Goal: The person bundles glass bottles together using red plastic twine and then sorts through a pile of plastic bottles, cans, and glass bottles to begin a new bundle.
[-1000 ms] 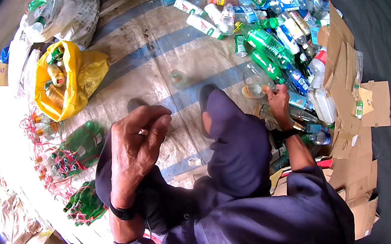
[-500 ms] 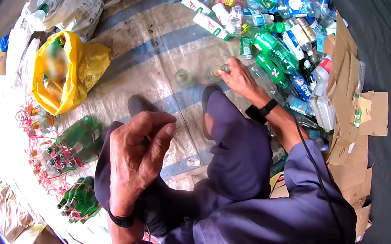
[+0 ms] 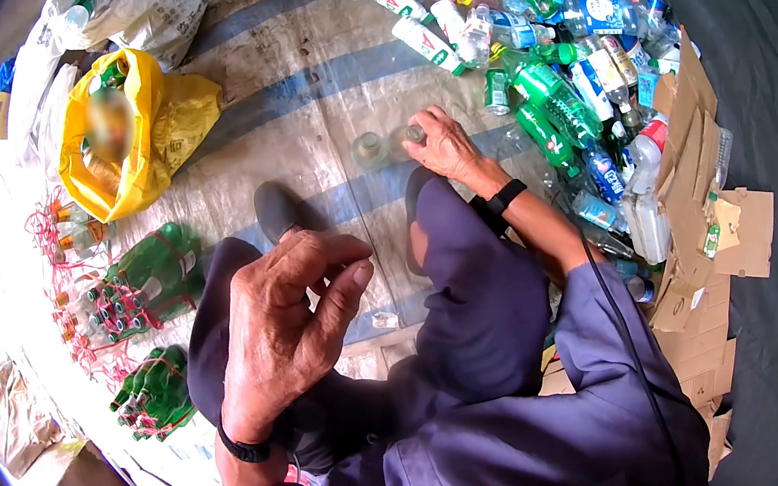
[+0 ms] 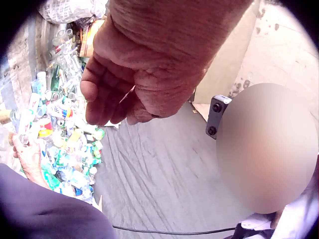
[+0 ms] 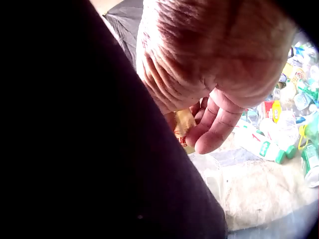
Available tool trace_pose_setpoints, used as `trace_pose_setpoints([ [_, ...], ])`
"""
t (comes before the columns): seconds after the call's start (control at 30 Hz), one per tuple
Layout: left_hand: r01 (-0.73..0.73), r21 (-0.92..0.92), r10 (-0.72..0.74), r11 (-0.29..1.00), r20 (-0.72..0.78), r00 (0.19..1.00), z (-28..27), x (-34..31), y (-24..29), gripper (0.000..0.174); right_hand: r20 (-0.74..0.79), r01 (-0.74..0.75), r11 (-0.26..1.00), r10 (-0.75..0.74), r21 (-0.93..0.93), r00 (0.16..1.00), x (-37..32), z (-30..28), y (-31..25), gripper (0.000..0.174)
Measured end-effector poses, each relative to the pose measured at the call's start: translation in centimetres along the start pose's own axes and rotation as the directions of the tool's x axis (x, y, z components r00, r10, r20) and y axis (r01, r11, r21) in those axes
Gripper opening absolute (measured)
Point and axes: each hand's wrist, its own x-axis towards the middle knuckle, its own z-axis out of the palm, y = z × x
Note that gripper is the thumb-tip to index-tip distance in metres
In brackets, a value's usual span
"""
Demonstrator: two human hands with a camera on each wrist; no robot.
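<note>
My right hand (image 3: 447, 146) grips a small clear bottle (image 3: 414, 135) by its upper part, low over the ground sheet. In the right wrist view a yellow label (image 5: 184, 128) with red characters shows beside the curled fingers; the rest is hidden by the hand and a dark sleeve or trouser leg. Just left of it, another clear bottle (image 3: 370, 148) stands upright on the sheet. Over the left knee hangs my left hand (image 3: 294, 312), fingers loosely bent and holding nothing; the left wrist view shows its relaxed fingers (image 4: 107, 94) too.
Plastic bottles and cans are heaped (image 3: 554, 67) at the right, beside cardboard (image 3: 696, 278). At the left stand a yellow bag (image 3: 146, 128) holding cans and bundles of green bottles (image 3: 153, 278) tied with pink string. A striped sheet (image 3: 308, 104) covers the ground.
My right hand has brought the clear bottle from the heap's edge leftward to beside the standing bottle. My left hand has shifted slightly down and right in view, still holding nothing.
</note>
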Motion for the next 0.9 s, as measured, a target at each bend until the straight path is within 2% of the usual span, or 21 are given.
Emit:
trace_pose_setpoints([
  [0.07,0.003,0.006,-0.003,1.000,-0.002,1.000,0.0,-0.1,0.1,0.011,0.045,-0.078,0.992,0.074,0.100,0.996,-0.2,-0.3,-0.2,0.042],
  [0.2,-0.008,0.038,0.008,0.999,0.005,1.000,-0.1,0.1,0.4,0.010,-0.017,-0.048,0.991,0.050,0.123,0.999,-0.9,0.7,1.4,0.042],
  [0.37,-0.016,0.057,0.015,0.998,0.013,1.000,0.0,0.2,0.6,0.010,-0.047,-0.044,0.982,0.053,0.181,0.998,-1.5,0.8,1.5,0.033],
  [0.57,0.079,0.039,-0.080,0.996,0.025,0.996,0.1,0.3,0.9,0.010,0.005,-0.042,0.984,0.041,0.172,0.999,-0.7,0.2,0.8,0.023],
  [0.7,0.060,0.062,-0.063,0.996,0.034,0.997,0.0,0.4,1.1,0.009,-0.017,-0.027,0.990,0.030,0.137,0.999,-0.4,0.2,0.5,0.024],
  [0.77,0.056,0.080,-0.059,0.995,0.041,0.997,0.0,0.4,1.0,0.009,-0.019,0.033,0.996,-0.031,0.088,0.999,-0.3,0.7,1.1,0.025],
  [0.9,0.024,0.068,-0.027,0.997,0.034,0.999,0.0,0.5,0.9,0.010,-0.043,-0.003,0.996,0.007,0.093,0.999,-0.4,1.7,1.4,0.028],
])
